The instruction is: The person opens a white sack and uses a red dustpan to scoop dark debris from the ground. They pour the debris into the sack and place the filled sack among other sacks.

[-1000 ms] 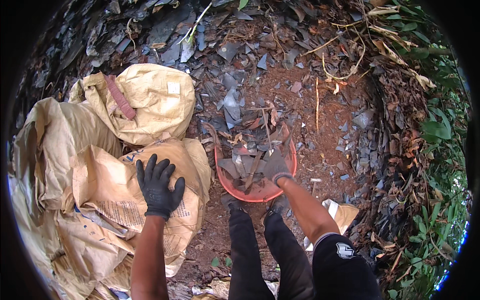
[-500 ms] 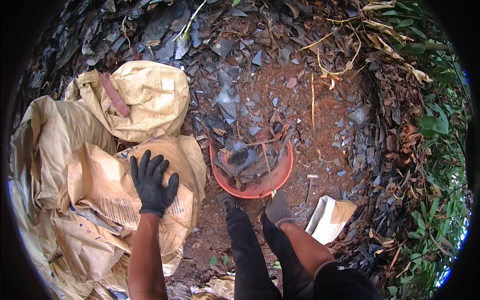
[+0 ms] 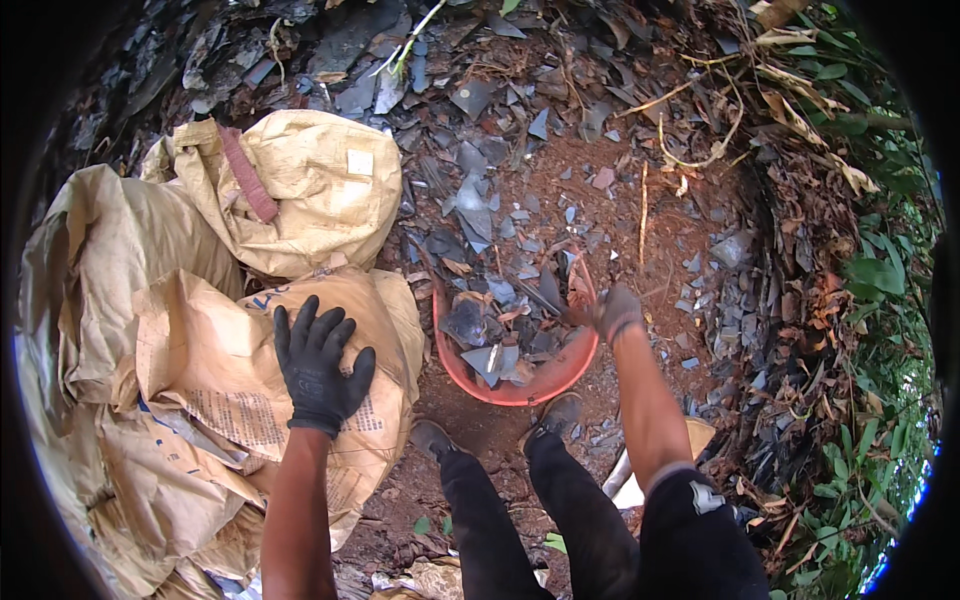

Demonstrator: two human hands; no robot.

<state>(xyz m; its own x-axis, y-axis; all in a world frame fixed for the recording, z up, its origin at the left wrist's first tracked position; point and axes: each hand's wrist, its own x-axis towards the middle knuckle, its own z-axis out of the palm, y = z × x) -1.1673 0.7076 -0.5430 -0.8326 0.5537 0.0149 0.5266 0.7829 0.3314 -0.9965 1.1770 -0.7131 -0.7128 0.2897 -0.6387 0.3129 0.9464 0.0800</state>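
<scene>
An orange basin [image 3: 520, 395] sits on red soil just ahead of my feet, filled with dark flat shards [image 3: 488, 332] and bits of dry leaf. My right hand [image 3: 615, 312], in a grey glove, is closed on the basin's right rim. My left hand [image 3: 318, 365], in a black glove, lies flat with fingers spread on a crumpled tan sack [image 3: 200, 350] to the left of the basin. It holds nothing.
A second tan sack [image 3: 310, 190] with a reddish strap lies behind the first. Dark shards [image 3: 470, 190] litter the ground beyond the basin. Dry leaves and green plants [image 3: 880, 300] line the right side. A pale flat object [image 3: 630, 485] lies by my right leg.
My right hand left the basin, drew back toward my legs, then reached forward again to the basin's right rim. The left hand stayed on the sack.
</scene>
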